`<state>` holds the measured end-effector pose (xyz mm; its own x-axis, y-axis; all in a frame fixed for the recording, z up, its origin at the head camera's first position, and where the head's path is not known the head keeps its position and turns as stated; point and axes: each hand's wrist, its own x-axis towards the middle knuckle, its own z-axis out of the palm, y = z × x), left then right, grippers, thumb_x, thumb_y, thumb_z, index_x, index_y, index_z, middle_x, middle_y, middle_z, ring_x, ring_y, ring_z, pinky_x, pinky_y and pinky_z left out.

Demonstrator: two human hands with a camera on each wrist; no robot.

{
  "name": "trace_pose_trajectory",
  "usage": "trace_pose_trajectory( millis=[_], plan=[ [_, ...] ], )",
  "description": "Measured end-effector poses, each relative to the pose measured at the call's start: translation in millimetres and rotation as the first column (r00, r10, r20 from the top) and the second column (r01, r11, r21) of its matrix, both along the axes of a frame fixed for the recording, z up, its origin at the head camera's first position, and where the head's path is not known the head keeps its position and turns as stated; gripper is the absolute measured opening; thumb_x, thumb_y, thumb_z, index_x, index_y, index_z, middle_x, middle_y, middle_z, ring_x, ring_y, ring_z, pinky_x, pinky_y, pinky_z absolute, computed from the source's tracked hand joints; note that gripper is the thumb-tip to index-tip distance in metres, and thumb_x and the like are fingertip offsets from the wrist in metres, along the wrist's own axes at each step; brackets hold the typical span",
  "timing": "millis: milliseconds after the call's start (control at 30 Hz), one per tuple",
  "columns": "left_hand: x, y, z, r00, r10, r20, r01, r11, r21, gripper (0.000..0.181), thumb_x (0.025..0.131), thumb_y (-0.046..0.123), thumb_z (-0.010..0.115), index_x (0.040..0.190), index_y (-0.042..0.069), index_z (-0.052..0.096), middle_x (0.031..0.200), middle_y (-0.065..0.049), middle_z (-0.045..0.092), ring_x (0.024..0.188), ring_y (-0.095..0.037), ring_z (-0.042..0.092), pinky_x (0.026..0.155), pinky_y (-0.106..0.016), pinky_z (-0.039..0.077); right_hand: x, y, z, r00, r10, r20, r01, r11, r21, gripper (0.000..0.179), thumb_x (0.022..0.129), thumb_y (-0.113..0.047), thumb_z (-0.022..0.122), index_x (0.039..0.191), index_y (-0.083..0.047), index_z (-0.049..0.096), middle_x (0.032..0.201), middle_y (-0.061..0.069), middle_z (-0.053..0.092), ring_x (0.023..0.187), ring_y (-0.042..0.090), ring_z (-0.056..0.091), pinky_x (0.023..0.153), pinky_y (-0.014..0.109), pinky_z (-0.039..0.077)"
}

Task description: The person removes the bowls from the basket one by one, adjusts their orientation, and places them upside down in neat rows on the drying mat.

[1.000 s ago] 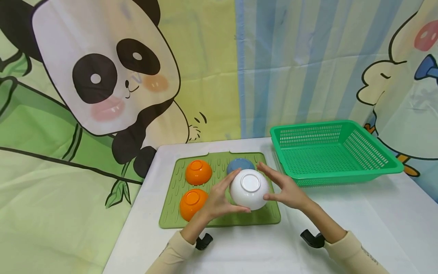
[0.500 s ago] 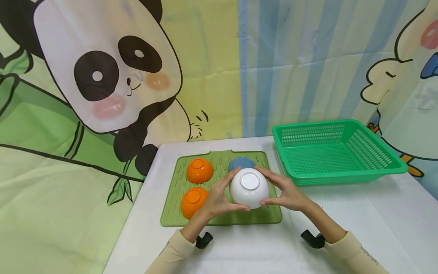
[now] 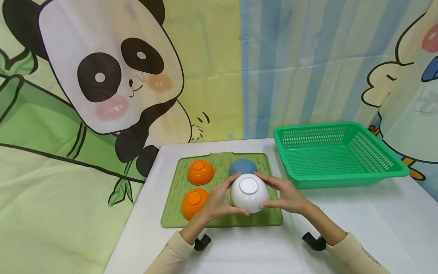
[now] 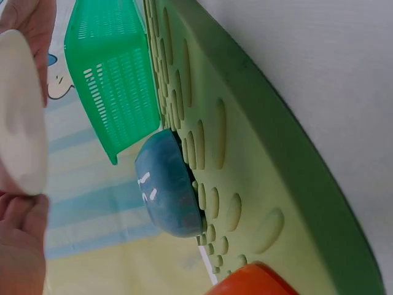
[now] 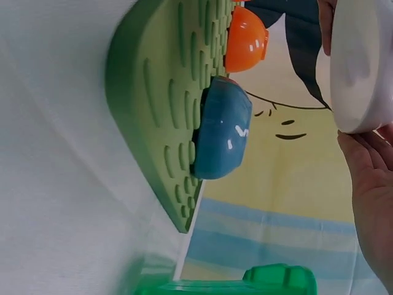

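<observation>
A white bowl (image 3: 249, 198), turned bottom up, is held between both hands above the front right of a green drying mat (image 3: 236, 221). My left hand (image 3: 217, 201) grips its left side, the thumb at the near rim. On the opposite side my right hand (image 3: 287, 196) grips it the same way. Both wrist views show the bowl raised off the mat, its rim facing down. Behind it a blue bowl (image 3: 243, 166) lies upside down on the mat. Two orange bowls, one at the back (image 3: 200, 173) and one nearer (image 3: 193, 201), rest inverted on the mat's left half.
A green plastic basket (image 3: 345, 177) with slotted sides stands on the white table (image 3: 359, 224) to the right of the mat. A printed curtain (image 3: 219, 76) with a panda hangs behind the table.
My right hand has closed in on the white bowl, its fingers going from spread apart to gripping the side. The bowl stays over the same part of the mat.
</observation>
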<state>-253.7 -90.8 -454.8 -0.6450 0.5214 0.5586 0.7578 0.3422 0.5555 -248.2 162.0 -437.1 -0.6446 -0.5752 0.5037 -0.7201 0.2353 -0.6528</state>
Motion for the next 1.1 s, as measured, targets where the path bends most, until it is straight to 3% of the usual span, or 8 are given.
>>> trace_pose_trajectory(
  millis=[200,333,433,633,867,1100],
  plan=[
    [0.3,-1.2,-3.9,0.982,0.091,0.167,-0.059,0.98,-0.19,0.106,0.056,0.056,0.081,0.14,0.011,0.034,0.134,-0.001,0.048,0.114,-0.015,0.052,0.089,-0.035,0.048,-9.9,1,-19.7,0.998,-0.042,0.038,0.039,0.997,0.071,0.083,0.064,-0.034,0.083,0.133,-0.006,0.048,0.131,0.01,0.051,0.118,0.028,0.05,0.09,0.038,0.047],
    [-0.4,0.1,-9.4,0.963,0.138,0.233,-0.064,0.952,-0.301,0.106,0.055,0.059,0.08,0.137,0.009,0.034,0.129,-0.003,0.052,0.106,-0.015,0.056,0.082,-0.03,0.05,-12.1,0,-29.2,0.997,-0.037,0.074,0.027,0.991,0.132,0.081,0.065,-0.04,0.081,0.131,-0.006,0.048,0.128,0.009,0.053,0.116,0.029,0.052,0.09,0.038,0.047],
    [-1.1,0.6,-14.6,0.956,0.16,0.244,-0.065,0.933,-0.354,0.106,0.055,0.057,0.081,0.136,0.007,0.035,0.125,-0.003,0.054,0.101,-0.014,0.058,0.079,-0.027,0.051,-13.0,-2,-35.1,0.994,-0.028,0.102,0.01,0.985,0.174,0.079,0.066,-0.04,0.08,0.129,-0.005,0.047,0.127,0.009,0.053,0.115,0.03,0.052,0.09,0.038,0.047],
    [-4.0,0.0,-24.3,0.947,0.194,0.255,-0.077,0.911,-0.405,0.1,0.053,0.055,0.083,0.131,0.012,0.037,0.118,-0.002,0.057,0.096,-0.014,0.059,0.075,-0.026,0.051,-15.2,-8,-43.5,0.987,-0.018,0.159,-0.015,0.979,0.204,0.076,0.067,-0.036,0.081,0.125,-0.002,0.046,0.127,0.011,0.052,0.115,0.03,0.052,0.093,0.035,0.045],
    [-6.3,-1.4,-29.8,0.943,0.184,0.276,-0.061,0.914,-0.401,0.1,0.054,0.052,0.084,0.132,0.013,0.035,0.12,-0.004,0.057,0.098,-0.015,0.059,0.077,-0.028,0.051,-15.5,-11,-47.0,0.986,-0.034,0.163,-0.005,0.972,0.236,0.078,0.066,-0.034,0.082,0.126,-0.002,0.044,0.128,0.011,0.051,0.116,0.028,0.051,0.093,0.033,0.045],
    [-6.4,-1.9,-33.9,0.946,0.174,0.273,-0.049,0.911,-0.409,0.105,0.054,0.052,0.084,0.134,0.006,0.035,0.122,-0.006,0.056,0.099,-0.016,0.059,0.079,-0.029,0.051,-16.0,-13,-51.1,0.979,-0.048,0.197,-0.008,0.962,0.272,0.078,0.066,-0.036,0.081,0.126,-0.002,0.042,0.128,0.011,0.051,0.115,0.027,0.052,0.093,0.034,0.045]
  ],
)
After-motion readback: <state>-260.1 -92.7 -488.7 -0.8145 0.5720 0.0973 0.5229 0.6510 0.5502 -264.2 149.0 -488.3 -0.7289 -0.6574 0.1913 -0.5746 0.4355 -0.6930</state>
